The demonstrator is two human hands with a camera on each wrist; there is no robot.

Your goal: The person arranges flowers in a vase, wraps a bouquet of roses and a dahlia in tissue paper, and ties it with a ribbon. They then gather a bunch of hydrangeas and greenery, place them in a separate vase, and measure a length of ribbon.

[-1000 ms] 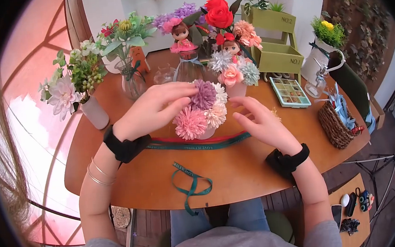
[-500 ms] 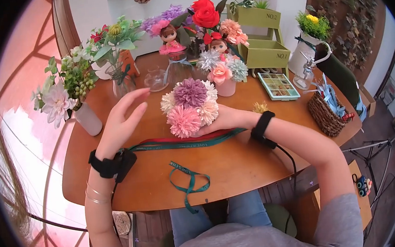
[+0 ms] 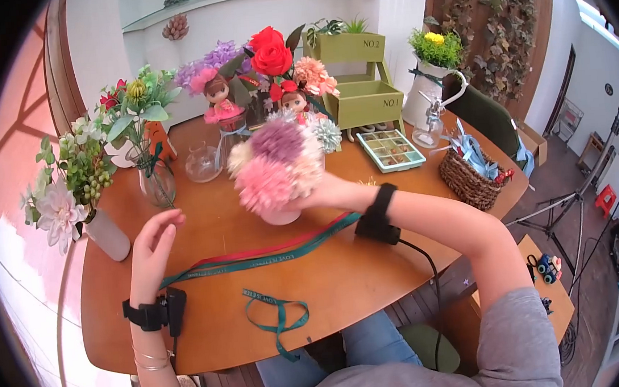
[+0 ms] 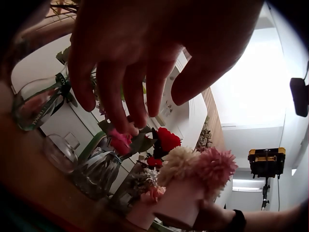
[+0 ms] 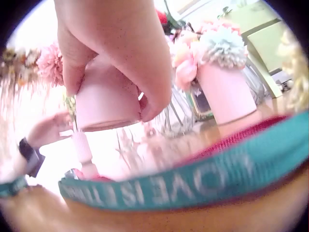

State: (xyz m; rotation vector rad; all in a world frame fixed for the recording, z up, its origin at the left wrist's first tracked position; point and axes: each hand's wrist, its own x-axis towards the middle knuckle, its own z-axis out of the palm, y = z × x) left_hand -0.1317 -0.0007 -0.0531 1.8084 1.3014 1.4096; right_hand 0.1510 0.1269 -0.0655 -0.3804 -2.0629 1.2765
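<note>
My right hand (image 3: 325, 192) grips a pale pink flower pot (image 5: 106, 99), thumb and fingers around its sides. Pink, purple and cream pompom flowers (image 3: 265, 182) fill the pot. In the right wrist view the pot is tilted, its bottom edge raised off the table. Off to the left, my left hand (image 3: 153, 258) hovers over the table with loosely bent fingers and nothing in them. Below the pot, long green and red ribbons (image 3: 271, 258) stretch across the table. A shorter green ribbon (image 3: 282, 326) lies curled near the front edge.
At the back stand a green two-tier planter (image 3: 360, 102), doll bouquets and a round glass vessel (image 3: 202, 164). A white vase (image 3: 108, 237) and a glass vase (image 3: 157, 185) hold flowers at left. At right are a compartment box (image 3: 391, 151), a glass bottle (image 3: 428, 132) and a wicker basket (image 3: 472, 184).
My right hand has taken hold of the pink pot and lifted it. The left hand has drawn away from the flowers, left and toward me. The head view has turned right.
</note>
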